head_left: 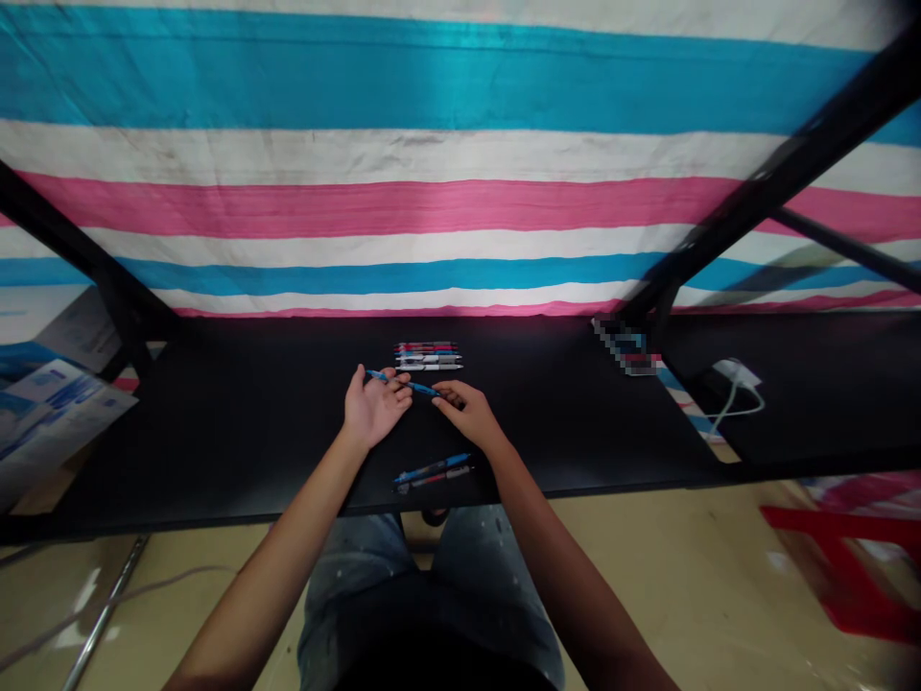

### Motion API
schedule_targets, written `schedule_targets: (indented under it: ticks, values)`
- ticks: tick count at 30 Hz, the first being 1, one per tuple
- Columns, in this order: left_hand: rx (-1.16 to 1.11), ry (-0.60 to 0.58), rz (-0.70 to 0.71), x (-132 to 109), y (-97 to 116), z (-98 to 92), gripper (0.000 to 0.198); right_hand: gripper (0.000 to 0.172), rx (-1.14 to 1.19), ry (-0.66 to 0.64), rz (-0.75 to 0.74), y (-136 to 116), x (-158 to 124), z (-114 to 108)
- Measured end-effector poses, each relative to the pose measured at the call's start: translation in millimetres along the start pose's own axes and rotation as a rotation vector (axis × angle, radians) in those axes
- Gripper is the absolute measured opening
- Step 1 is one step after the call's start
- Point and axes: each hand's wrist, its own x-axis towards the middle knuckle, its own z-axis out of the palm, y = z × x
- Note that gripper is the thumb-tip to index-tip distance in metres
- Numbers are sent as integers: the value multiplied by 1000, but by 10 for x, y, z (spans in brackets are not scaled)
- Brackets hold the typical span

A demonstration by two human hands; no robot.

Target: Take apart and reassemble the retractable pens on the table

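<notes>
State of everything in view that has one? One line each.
Left hand: open, palm up
Right hand: pinching the blue pen
Blue pen: spans both hands; tip too small to judge
Far pens: lying in a row
Near pens: lying side by side
White cable: loosely curved

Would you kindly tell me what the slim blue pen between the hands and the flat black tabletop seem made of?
The slim blue pen: probably plastic, fairly glossy, its barrel bright blue, though blurred. The flat black tabletop: perhaps laminate or painted board, smooth and satin, with soft sheen.
</notes>
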Motion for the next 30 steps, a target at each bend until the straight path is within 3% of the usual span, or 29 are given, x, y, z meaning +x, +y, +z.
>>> schedule_targets:
  ticks: [4,8,12,18,25,30]
  values:
    - [247,37,56,72,-52,-34,47,24,-22,41,-6,49,18,-11]
    - [730,130,386,146,-71,-121,28,25,-74,142,-12,72,40,-78]
    - [1120,196,535,166,-10,-216,13,26,-109,182,-26,82,39,-149]
    - [1126,208,506,185,32,-284,10,24,-135,113,-20,118,37,-163]
    - [1091,155,587,165,16,-262,17,26,-225,245,4,164,75,-154]
    - [1125,124,614,222,0,-258,19,28,-300,242,-4,179,118,-133]
